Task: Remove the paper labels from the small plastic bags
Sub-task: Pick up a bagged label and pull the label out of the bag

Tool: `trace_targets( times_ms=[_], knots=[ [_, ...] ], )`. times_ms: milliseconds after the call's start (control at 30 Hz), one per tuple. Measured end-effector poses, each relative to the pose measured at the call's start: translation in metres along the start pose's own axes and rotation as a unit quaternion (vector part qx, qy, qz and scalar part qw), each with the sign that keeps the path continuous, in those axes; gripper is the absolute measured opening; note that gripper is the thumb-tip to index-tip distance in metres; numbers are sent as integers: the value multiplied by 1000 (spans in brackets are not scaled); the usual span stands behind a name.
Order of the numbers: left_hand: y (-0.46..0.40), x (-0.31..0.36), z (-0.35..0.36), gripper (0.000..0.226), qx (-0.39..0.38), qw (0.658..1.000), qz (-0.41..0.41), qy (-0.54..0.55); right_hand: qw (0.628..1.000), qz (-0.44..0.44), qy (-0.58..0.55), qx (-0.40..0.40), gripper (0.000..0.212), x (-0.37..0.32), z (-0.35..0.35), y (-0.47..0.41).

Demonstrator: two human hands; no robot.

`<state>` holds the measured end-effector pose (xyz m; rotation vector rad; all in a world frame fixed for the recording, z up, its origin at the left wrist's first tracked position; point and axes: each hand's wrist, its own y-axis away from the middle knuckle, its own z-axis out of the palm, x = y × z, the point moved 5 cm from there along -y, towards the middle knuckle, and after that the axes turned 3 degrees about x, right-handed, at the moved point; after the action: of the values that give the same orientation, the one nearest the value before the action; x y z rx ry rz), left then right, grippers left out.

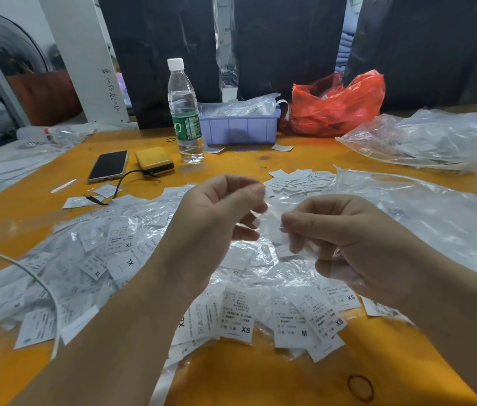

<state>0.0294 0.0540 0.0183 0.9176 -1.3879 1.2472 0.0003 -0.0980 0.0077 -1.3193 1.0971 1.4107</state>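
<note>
Above the table's middle I hold one small clear plastic bag (272, 227) between both hands. My left hand (216, 224) pinches its upper edge with thumb and forefinger. My right hand (345, 238) pinches its other side, with a white paper label (285, 249) showing under its fingers. The bag is blurred, so I cannot tell whether the label is inside it or out. Under the hands a heap of small bags with white size labels (237, 312) (XL, XS, M) covers the orange table (246, 373).
A loose pile of labels (298, 180) lies behind my hands. Further back stand a water bottle (185, 112), a purple bin (240, 127), a red plastic bag (337, 106), a phone (109, 166) and a yellow power bank (154, 160). Large clear bags (436, 139) lie right; a rubber band (360, 388) lies near.
</note>
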Motion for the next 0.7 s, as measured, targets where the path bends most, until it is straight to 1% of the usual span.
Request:
trace_targets(
  times_ms=[33, 100, 233, 367, 433, 500, 533, 567, 633, 667, 700],
  knots=[
    [0, 0, -1, 11, 8, 1000, -3, 19, 1000, 3, -10, 7, 21, 0, -1, 0],
    [-1, 0, -3, 22, 20, 999, -7, 34, 999, 13, -24, 18, 24, 2, -2, 0],
    [1, 1, -2, 28, 37, 999, 11, 1, 999, 24, -44, 4, 26, 5, 1, 0],
    [0, 0, -3, 36, 34, 998, 37, -22, 998, 14, -57, -35, 14, 5, 4, 1],
    [1, 1, -4, 37, 45, 994, 59, -75, 997, 10, -68, -21, 15, 6, 3, 0],
    [2, 2, -3, 34, 61, 982, 73, -162, 996, 8, -85, 20, 22, 6, -2, -3],
    [2, 0, -1, 28, 50, 980, 62, -181, 995, 8, -92, 45, 27, 5, -4, -4],
    [2, -3, 2, 25, 21, 982, 36, -183, 993, 5, -100, 68, 31, 5, -8, -5],
    [3, -11, 10, 36, -59, 985, -24, -158, 988, -5, -116, 101, 30, 3, -12, -5],
    [5, -12, 15, 40, -89, 984, -31, -150, 987, -10, -121, 103, 28, 2, -12, -4],
    [7, -12, 18, 41, -104, 983, -19, -153, 988, -13, -122, 94, 27, 2, -10, -3]
  ],
)
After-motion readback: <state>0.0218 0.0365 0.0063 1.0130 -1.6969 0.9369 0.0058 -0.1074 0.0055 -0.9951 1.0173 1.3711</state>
